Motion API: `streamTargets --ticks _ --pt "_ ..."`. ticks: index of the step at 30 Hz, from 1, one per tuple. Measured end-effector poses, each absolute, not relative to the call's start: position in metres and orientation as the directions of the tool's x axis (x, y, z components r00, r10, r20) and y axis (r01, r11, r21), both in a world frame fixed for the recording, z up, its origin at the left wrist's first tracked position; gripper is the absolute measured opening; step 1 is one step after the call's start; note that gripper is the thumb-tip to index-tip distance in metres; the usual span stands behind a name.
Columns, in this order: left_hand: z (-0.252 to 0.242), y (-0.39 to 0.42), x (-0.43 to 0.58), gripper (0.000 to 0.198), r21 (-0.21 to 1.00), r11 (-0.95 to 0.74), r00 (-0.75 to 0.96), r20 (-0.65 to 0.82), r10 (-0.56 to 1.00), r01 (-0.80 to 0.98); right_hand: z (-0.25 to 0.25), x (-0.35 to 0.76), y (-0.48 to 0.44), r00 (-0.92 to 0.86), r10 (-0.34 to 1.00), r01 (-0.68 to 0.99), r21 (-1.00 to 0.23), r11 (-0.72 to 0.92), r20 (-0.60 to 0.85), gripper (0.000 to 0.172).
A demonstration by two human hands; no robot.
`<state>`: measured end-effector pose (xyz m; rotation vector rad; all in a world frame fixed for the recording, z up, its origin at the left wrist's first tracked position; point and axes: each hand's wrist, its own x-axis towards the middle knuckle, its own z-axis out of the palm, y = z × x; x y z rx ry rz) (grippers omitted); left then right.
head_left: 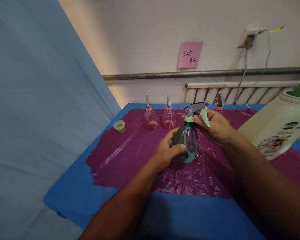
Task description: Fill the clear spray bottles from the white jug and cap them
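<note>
A green see-through spray bottle [190, 141] with a grey and pale green trigger head is held above the purple plastic sheet [130, 156], tilted slightly. My left hand [168, 150] wraps round its body, thumb across the front. At the neck, the fingers of my right hand [215, 128] grip the pale green collar just under the trigger. Some liquid shows low in the bottle. Behind it stand two clear spray bottles with pink collars, one on the left [150, 118] and one nearer the middle [169, 117].
A large cream jug [270, 123] with a green top leans in at the right. Another pink-collared sprayer [219, 101] stands at the back, partly hidden. A pale green cap [119, 125] lies on the left. Blue curtain [40, 100] borders the left side; metal rails run along the wall.
</note>
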<state>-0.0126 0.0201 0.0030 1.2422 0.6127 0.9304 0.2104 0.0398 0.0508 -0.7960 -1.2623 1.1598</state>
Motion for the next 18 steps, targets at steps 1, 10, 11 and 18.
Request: streamTargets --ticks 1,10,11,18 --pt "0.004 0.02 -0.012 0.078 0.952 0.09 0.523 0.08 0.848 -0.292 0.051 0.209 0.039 -0.077 0.955 -0.227 -0.938 0.263 0.287 0.056" --pt "0.012 0.017 -0.013 0.063 0.873 0.268 0.596 0.032 0.802 -0.408 0.046 0.203 0.038 -0.086 0.965 -0.258 -0.941 0.218 0.247 0.06" --pt "0.012 0.017 -0.013 0.062 0.87 0.271 0.598 0.033 0.801 -0.411 0.045 0.204 0.039 -0.089 0.964 -0.25 -0.943 0.221 0.249 0.059" --pt "0.006 0.018 -0.012 0.071 0.876 0.266 0.569 0.011 0.823 -0.401 0.04 0.209 0.043 -0.06 0.963 -0.258 -0.936 0.239 0.263 0.057"
